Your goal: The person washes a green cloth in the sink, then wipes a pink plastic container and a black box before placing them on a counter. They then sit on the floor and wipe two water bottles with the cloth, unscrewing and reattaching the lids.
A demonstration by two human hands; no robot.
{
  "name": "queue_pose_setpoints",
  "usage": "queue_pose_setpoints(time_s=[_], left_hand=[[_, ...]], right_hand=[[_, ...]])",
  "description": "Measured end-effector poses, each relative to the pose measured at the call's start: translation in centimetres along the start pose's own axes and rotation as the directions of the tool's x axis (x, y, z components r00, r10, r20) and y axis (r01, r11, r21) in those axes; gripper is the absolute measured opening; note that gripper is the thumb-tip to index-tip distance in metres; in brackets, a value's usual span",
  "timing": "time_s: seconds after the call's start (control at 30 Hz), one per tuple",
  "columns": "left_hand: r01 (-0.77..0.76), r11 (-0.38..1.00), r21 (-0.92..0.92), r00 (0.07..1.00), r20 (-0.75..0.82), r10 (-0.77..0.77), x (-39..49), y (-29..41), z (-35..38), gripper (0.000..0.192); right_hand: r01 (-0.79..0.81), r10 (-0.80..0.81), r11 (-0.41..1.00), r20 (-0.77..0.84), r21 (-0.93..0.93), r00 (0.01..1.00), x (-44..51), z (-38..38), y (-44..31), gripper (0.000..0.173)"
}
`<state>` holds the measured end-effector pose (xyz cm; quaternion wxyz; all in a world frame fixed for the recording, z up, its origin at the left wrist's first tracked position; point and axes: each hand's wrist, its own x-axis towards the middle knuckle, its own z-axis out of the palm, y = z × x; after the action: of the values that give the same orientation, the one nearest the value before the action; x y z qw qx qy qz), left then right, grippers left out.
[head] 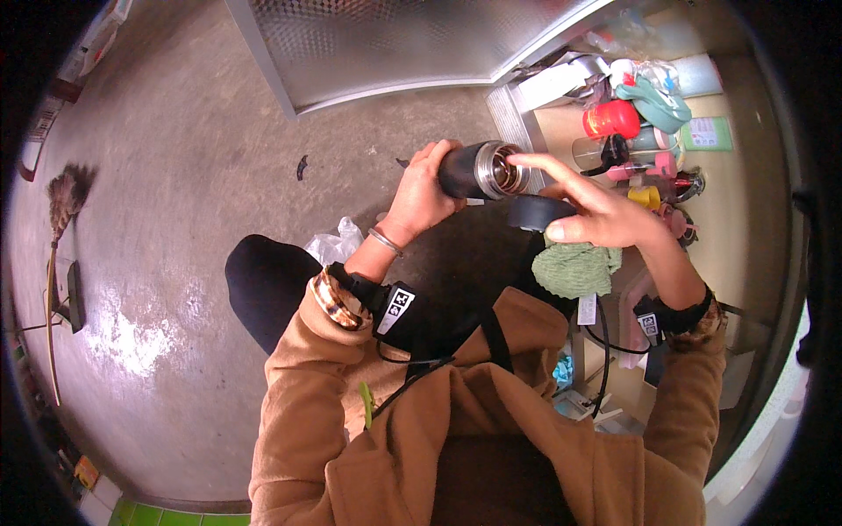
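My left hand (421,191) is wrapped around a black vacuum flask (464,172), tilted so that its bare metal threaded mouth (495,171) points right. Between the fingers of my right hand (602,210) is a black screw lid (536,212), off the flask and just below its mouth. The index finger of that hand reaches to the mouth's rim; whether it touches the inside cannot be told. A crumpled green cloth (575,268) hangs beneath my right hand, and what holds it there is partly hidden.
A cabinet shelf (717,191) at the right bears several bottles and cups, among them a red container (612,119). A framed glass door (395,52) stands ahead. A clear plastic bag (337,243) lies by my knee; a broom (56,243) is far left on the concrete floor (197,164).
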<state>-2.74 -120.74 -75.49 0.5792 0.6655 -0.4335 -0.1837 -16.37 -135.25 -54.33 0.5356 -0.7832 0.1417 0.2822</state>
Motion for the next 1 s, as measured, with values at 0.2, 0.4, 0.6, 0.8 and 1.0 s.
queue_pose_setpoints(time_s=[0.2,0.4,0.6,0.8,1.0], left_hand=[[0.121,0.99,-0.071,0.992,0.031,-0.119,0.0,0.2,0.0,0.061],[0.142,0.989,0.034,0.988,0.055,-0.144,0.3,0.4,-0.1,0.062],[0.094,0.992,0.083,0.995,0.03,-0.097,0.2,0.5,-0.1,0.063],[0.103,0.991,0.08,0.994,0.033,-0.106,0.0,0.7,0.0,0.061],[0.132,0.959,0.251,0.99,0.019,-0.142,0.0,1.2,-0.2,0.063]], right_hand=[[0.039,0.011,0.859,-0.095,0.51,0.995,0.7,-1.3,1.5,0.048],[0.094,-0.054,0.612,-0.077,0.785,0.996,1.9,-2.2,4.7,0.084],[0.06,-0.088,0.504,-0.019,0.862,0.996,1.3,-2.0,5.0,0.075],[0.146,-0.091,0.596,-0.114,0.79,0.989,0.6,-3.0,4.4,0.069],[0.118,-0.346,0.897,-0.51,-0.426,0.788,0.4,-1.2,2.7,0.073]])
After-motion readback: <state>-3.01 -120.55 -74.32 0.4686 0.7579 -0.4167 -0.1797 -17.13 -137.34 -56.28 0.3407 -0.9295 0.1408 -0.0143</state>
